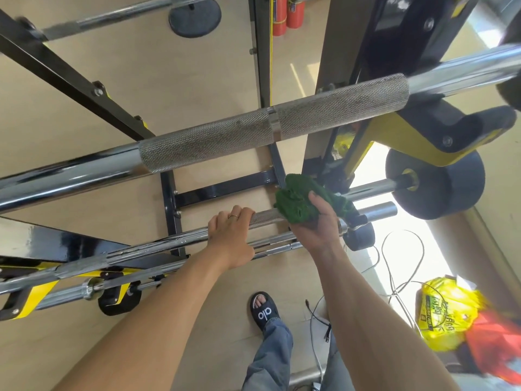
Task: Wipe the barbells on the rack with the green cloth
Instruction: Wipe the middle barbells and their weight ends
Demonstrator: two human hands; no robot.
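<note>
A chrome barbell (158, 244) lies across the black and yellow rack (39, 294) at waist height. My left hand (231, 238) grips its knurled part from above. Just to the right, my right hand (313, 224) holds the bunched green cloth (298, 201) wrapped over the same bar, near its right sleeve (377, 211). A thicker barbell (253, 131) with a long knurled section crosses the view higher up, close to the camera. A further bar (112, 15) rests at the top left.
Black weight plates (434, 184) sit on a peg at the right. Loose cables (394, 266) and a yellow plastic bag (445, 314) lie on the floor at the lower right. Red fire extinguishers (287, 15) stand at the back. My sandalled foot (263, 309) is below the bar.
</note>
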